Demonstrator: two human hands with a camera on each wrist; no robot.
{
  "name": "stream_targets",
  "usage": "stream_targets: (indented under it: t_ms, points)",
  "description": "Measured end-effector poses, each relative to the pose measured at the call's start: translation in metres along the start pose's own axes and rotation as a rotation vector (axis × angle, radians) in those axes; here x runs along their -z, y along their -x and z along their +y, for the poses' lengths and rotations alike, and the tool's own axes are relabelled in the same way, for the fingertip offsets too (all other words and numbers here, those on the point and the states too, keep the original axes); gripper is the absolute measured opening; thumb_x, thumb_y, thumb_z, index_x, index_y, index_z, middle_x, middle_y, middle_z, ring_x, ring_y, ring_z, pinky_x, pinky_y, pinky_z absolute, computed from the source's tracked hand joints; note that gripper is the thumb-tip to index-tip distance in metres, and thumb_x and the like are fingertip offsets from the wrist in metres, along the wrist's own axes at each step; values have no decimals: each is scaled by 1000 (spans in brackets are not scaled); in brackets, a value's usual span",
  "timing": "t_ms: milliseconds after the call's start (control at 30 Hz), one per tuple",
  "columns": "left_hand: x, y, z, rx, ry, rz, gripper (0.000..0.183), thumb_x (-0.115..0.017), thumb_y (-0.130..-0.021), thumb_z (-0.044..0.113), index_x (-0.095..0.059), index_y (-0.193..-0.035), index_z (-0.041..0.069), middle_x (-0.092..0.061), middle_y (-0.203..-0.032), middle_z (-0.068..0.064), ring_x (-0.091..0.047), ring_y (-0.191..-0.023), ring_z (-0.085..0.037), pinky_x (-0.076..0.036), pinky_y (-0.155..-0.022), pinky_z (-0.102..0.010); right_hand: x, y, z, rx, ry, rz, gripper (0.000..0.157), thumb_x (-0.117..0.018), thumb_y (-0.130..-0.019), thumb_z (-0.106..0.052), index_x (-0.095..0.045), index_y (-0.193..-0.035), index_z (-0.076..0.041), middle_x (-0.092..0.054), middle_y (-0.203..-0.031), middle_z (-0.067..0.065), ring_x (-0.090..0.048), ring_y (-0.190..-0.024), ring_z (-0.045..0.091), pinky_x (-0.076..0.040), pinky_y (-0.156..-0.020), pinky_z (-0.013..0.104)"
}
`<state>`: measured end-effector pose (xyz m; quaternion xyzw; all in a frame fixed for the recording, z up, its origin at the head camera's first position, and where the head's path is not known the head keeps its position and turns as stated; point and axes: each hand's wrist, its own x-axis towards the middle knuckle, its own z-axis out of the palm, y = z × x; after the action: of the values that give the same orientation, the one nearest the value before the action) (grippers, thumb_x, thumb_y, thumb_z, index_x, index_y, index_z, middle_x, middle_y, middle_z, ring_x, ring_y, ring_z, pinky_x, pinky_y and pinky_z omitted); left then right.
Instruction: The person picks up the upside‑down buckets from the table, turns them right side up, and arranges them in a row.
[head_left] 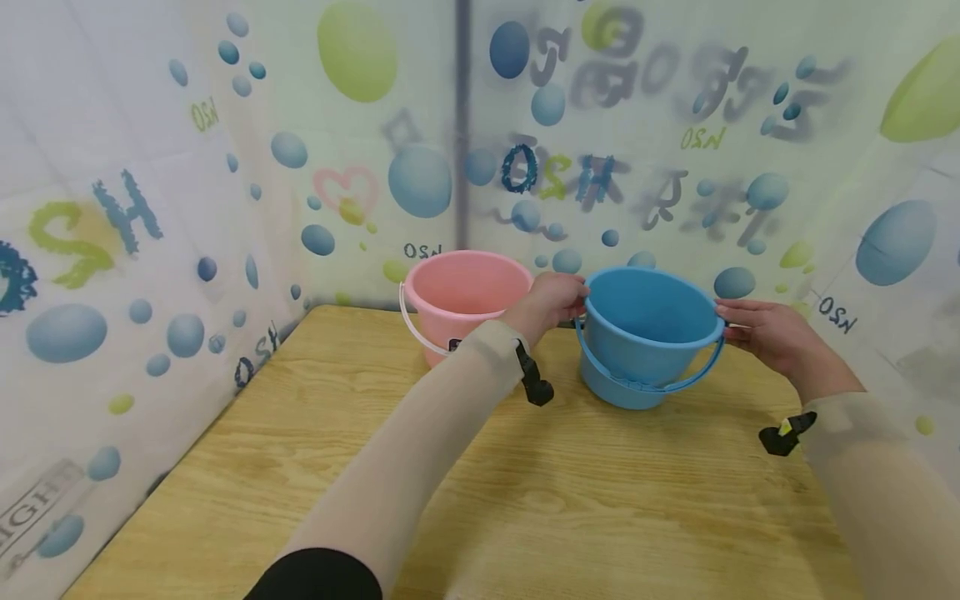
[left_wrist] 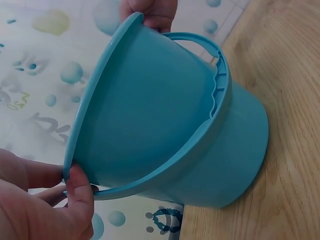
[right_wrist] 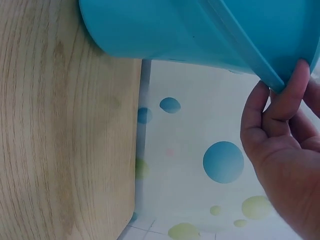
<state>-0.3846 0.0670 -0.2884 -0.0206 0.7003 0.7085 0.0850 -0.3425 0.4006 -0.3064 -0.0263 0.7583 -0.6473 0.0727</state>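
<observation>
A blue plastic bucket stands at the back right of the wooden table, its mouth up and its blue handle hanging down the front. My left hand pinches the bucket's left rim beside the handle's end, thumb and fingers on both sides of the edge in the left wrist view. On the opposite side, my right hand grips the right rim near the other handle end; its fingers curl at the edge in the right wrist view. The bucket's inside shows nothing in it.
A pink bucket with a white handle stands left of the blue one, partly hidden by my left forearm. The wooden table meets a printed curtain along its back and left edges.
</observation>
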Motion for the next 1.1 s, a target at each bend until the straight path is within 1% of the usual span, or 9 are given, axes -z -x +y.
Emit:
stream_targets:
  t_ms: [300,333,500,600,767,900,967,1033,1100]
  points:
    - [-1,-7,-3,-30,-89,12,36,-61,-111,2,-67,-147,-1,-72,-136,-18,-63,-92,-16,-62,-107,-40,-1,-4,2,-16,8,13,28,-64,-112,-28,-83,-97,-43,-79,-99,-22,-73,-87,-1,-62,-79,17]
    - [-1,-8,-4,-38,-96,11,35,-61,-111,3,-68,-145,-1,-72,-131,-17,-63,-91,-16,-62,-105,-39,-1,-4,2,-17,9,13,28,-64,-112,-28,-82,-97,-43,-79,-99,-23,-73,-88,-1,-62,-79,17]
    - [2,-14,-6,-67,-127,-6,39,-61,-112,5,-65,-151,0,-71,-139,-17,-64,-94,-17,-62,-104,-38,-3,-4,3,-17,-23,13,28,-64,-112,-28,-84,-96,-40,-80,-97,-20,-73,-86,-1,-62,-80,17]
    - [3,-14,-7,-75,-146,-4,41,-61,-112,7,-63,-153,1,-71,-143,-17,-64,-94,-16,-63,-99,-35,-6,-4,3,-12,-47,15,29,-64,-112,-27,-85,-95,-37,-80,-97,-19,-74,-86,0,-62,-80,17]
    - [8,-16,-6,-78,-188,7,34,-62,-112,8,-70,-144,0,-71,-108,-11,-60,-81,-16,-56,-79,-28,-9,-6,3,-10,-30,22,27,-64,-112,-28,-84,-96,-40,-79,-99,-21,-74,-87,-1,-62,-81,16]
    - [12,-16,-5,-77,-220,3,27,-62,-112,10,-74,-134,0,-63,-91,-7,-58,-75,-17,-51,-74,-28,-10,-7,3,-9,39,31,25,-63,-112,-33,-80,-97,-44,-78,-99,-23,-72,-86,-2,-61,-82,16]
    - [13,-16,-5,-75,-225,1,25,-63,-112,11,-74,-132,1,-63,-89,-4,-59,-76,-17,-52,-74,-27,-10,-6,3,-13,89,40,19,-63,-112,-37,-77,-102,-44,-76,-98,-24,-71,-85,-1,-61,-82,16]
    - [14,-16,-6,-71,-240,0,21,-62,-112,11,-76,-122,0,-62,-86,-4,-60,-76,-18,-51,-72,-27,-10,-6,5,-22,144,57,12,-62,-112,-42,-74,-114,-38,-75,-95,-24,-70,-83,1,-61,-82,16]
    - [15,-15,-7,-74,-261,-7,21,-59,-113,12,-76,-107,0,-62,-83,-5,-61,-79,-21,-51,-73,-29,-11,-5,6,-28,219,79,32,-61,-111,-48,-68,-136,-28,-71,-95,-26,-68,-83,3,-60,-83,16]
